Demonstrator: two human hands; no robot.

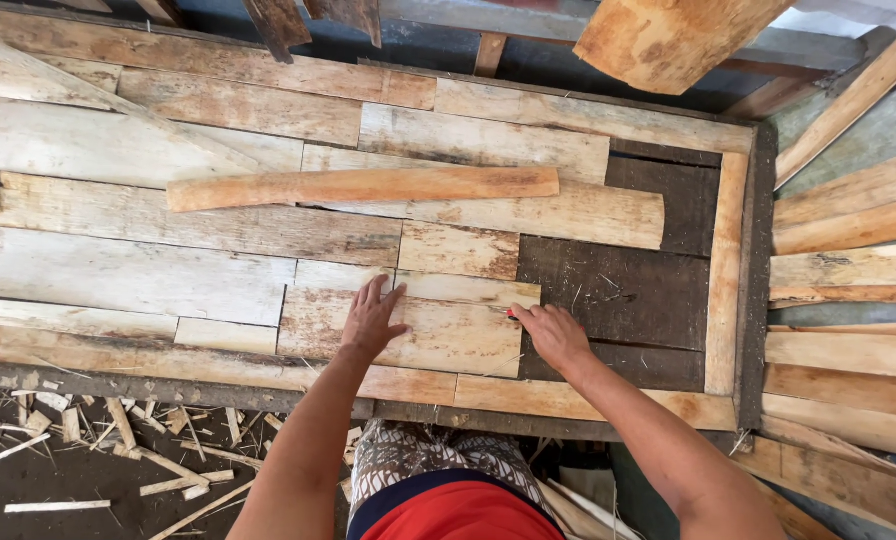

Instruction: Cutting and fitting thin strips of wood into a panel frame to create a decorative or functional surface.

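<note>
My left hand (371, 322) lies flat and open on a pale wooden offcut (408, 330) that sits in the mosaic of boards inside the frame (728, 270), while my right hand (553, 335) is closed around a small red marker (511, 314) with its tip at the offcut's right edge, next to the bare dark backing (618, 290). I judge I am marking a cut line, so next I need steady downward pressure and a straight stroke along that edge.
</note>
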